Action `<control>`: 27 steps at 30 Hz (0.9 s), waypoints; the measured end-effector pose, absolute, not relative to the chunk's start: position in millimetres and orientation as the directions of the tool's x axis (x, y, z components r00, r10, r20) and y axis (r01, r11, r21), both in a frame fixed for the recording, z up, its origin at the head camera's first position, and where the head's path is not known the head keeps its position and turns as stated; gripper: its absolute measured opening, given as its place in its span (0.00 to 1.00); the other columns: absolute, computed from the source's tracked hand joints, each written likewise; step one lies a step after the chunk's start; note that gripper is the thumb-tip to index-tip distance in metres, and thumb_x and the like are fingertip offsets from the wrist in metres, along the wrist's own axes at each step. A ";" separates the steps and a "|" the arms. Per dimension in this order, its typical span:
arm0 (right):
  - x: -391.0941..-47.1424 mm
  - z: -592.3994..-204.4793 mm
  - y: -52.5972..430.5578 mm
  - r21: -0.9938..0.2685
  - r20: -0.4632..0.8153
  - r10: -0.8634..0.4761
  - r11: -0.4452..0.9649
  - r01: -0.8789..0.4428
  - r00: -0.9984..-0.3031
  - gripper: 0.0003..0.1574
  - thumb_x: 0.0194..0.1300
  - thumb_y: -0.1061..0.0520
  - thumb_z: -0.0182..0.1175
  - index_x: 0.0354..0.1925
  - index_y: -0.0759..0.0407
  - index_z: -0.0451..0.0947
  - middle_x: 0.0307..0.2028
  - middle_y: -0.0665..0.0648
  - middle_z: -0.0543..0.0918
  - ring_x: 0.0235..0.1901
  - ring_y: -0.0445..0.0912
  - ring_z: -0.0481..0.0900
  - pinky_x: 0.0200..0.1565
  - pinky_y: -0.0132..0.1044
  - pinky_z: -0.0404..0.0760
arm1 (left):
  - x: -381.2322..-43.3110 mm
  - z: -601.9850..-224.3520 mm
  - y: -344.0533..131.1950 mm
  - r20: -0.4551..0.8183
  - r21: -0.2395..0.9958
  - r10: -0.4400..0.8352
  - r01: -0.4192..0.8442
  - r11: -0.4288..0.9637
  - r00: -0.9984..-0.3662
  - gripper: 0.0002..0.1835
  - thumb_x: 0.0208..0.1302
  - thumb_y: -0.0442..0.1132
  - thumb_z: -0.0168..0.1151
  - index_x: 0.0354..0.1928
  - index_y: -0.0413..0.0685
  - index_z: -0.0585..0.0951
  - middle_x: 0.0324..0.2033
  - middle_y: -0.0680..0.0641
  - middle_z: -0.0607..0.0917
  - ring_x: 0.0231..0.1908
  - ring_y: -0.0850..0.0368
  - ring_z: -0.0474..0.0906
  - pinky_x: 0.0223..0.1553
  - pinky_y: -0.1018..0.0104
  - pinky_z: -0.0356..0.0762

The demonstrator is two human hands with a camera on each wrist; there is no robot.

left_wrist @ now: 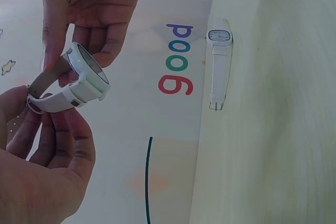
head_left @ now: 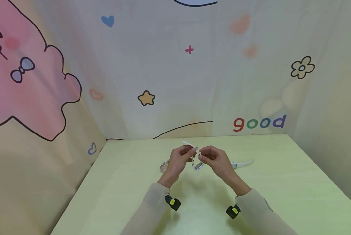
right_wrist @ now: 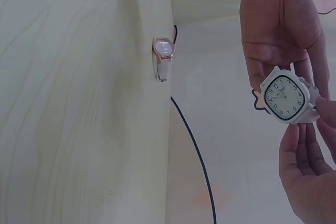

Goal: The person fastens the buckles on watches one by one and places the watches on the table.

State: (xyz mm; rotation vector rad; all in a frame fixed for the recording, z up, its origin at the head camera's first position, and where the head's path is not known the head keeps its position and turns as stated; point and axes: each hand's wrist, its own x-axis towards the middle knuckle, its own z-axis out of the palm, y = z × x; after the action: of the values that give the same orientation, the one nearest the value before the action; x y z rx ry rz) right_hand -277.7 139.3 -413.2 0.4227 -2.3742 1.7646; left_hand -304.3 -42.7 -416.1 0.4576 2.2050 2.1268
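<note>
A white wristwatch with a rounded-square case is held up above the table between both hands. My left hand pinches its strap by the buckle end. On the other side, my right hand grips the strap with thumb and fingers. The strap bends into a loop in the left wrist view, and a white strap tip sticks up past the left fingers in the head view. The dial faces the right wrist camera. Fingers partly cover the place where the strap ends meet.
A second white watch lies flat on the pale table to the right, partly behind my right hand in the head view. Left of my left hand sits a rose-gold-rimmed watch. A printed curtain stands behind the table.
</note>
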 end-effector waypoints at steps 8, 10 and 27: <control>-275.1 -413.4 135.7 -0.915 0.271 -0.129 0.272 -0.297 -0.954 0.16 0.64 0.54 0.67 0.48 0.59 0.81 0.44 0.61 0.86 0.43 0.48 0.83 0.45 0.29 0.80 | -302.9 -418.2 -46.0 0.171 0.983 0.256 0.183 0.027 -0.952 0.18 0.66 0.50 0.64 0.49 0.46 0.83 0.43 0.48 0.86 0.42 0.61 0.80 0.46 0.65 0.83; -276.1 -412.5 134.7 -0.912 0.283 -0.132 0.270 -0.309 -0.950 0.15 0.64 0.54 0.67 0.48 0.59 0.81 0.44 0.62 0.86 0.44 0.49 0.83 0.46 0.29 0.80 | -303.2 -417.4 -45.8 0.176 0.981 0.260 0.191 0.032 -0.949 0.18 0.66 0.50 0.64 0.49 0.46 0.83 0.43 0.48 0.86 0.42 0.61 0.80 0.45 0.65 0.83; -275.4 -414.0 132.2 -0.922 0.291 -0.154 0.218 -0.320 -0.944 0.16 0.67 0.55 0.64 0.50 0.61 0.81 0.48 0.63 0.85 0.46 0.47 0.84 0.49 0.29 0.82 | -305.1 -419.3 -44.4 0.195 0.981 0.273 0.191 -0.041 -0.942 0.16 0.67 0.46 0.64 0.49 0.42 0.82 0.43 0.46 0.86 0.38 0.60 0.82 0.48 0.66 0.83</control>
State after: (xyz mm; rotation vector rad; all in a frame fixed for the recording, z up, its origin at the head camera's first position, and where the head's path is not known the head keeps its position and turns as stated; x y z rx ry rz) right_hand -275.4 132.2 -414.0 0.4590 -2.3413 1.8264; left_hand -305.1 -44.4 -419.3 0.5173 2.1347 2.1644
